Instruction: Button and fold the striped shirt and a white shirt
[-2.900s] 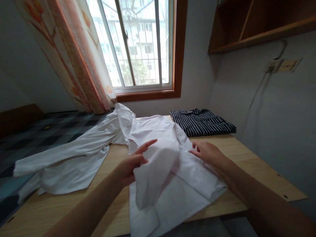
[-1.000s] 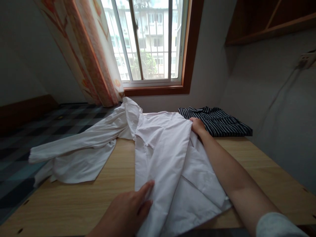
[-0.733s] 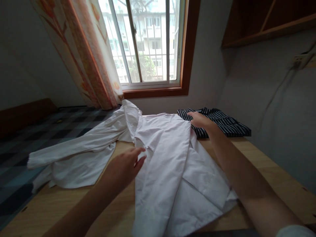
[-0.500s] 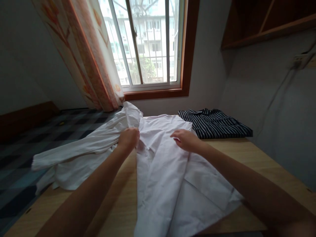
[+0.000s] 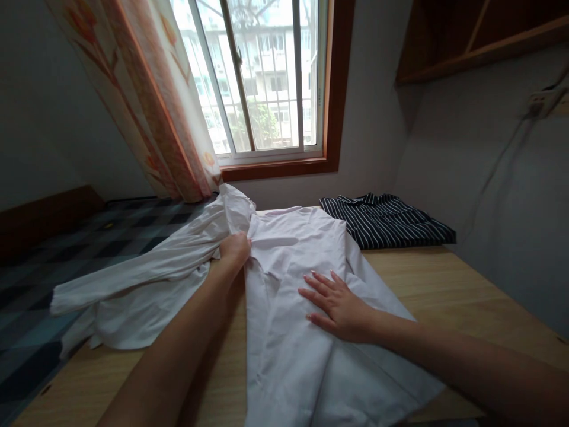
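A white shirt (image 5: 284,332) lies spread on the wooden table, partly folded lengthwise, its lower end running towards me. My left hand (image 5: 235,248) is closed on the shirt's left edge near the top; the fingertips are hidden. My right hand (image 5: 335,305) rests flat on the middle of the shirt, fingers spread, holding nothing. Left of my left hand lies more white cloth (image 5: 146,279), long and sleeve-like, reaching over the table's left edge. Whether it is one piece with the shirt I cannot tell.
A folded black shirt with white stripes (image 5: 386,222) sits at the back right of the wooden table (image 5: 466,302). On the left is a bed with a dark checked cover (image 5: 26,296). Behind are a curtain (image 5: 146,95) and a window (image 5: 267,89); a wooden shelf (image 5: 484,53) hangs upper right.
My right hand has come down and towards me, its curled fingers now spread flat on the shirt. My left hand keeps its hold at the edge, almost unmoved.
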The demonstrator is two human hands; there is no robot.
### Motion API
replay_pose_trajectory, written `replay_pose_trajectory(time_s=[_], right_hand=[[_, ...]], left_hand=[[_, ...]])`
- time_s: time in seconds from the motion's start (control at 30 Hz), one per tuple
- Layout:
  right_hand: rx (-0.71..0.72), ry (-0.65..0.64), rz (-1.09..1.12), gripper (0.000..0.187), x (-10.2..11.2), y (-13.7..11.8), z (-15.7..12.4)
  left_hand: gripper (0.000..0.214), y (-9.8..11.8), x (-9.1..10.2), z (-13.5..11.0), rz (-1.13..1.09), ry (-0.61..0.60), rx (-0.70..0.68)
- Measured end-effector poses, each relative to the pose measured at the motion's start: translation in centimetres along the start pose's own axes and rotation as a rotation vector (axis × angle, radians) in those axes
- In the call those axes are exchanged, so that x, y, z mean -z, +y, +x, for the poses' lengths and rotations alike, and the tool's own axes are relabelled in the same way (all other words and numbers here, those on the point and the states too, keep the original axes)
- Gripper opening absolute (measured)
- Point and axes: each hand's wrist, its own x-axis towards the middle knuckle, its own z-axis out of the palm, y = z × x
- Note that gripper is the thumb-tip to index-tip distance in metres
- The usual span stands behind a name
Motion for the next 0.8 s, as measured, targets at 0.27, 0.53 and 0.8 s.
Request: replay_pose_trajectory(time_s=[0.27, 0.53, 0.8], right_hand=[[-0.063, -0.005, 0.019, 0.064, -1.1, -2.7, -4.0], [-0.025, 0.001, -0.019, 0.050, 1.9, -3.5, -1.3], [0.068, 0.107, 0.016, 0.036, 0.1, -0.7, 2.7]], left_hand=[[0.036, -1.3, -1.0, -2.3, 0.033, 0.035, -0.068], [0.031, 1.2, 1.3, -2.2, -0.047, 0.211, -0.308], [0.036, 3.6, -2.7, 0.5, -0.048, 0.010, -0.438]])
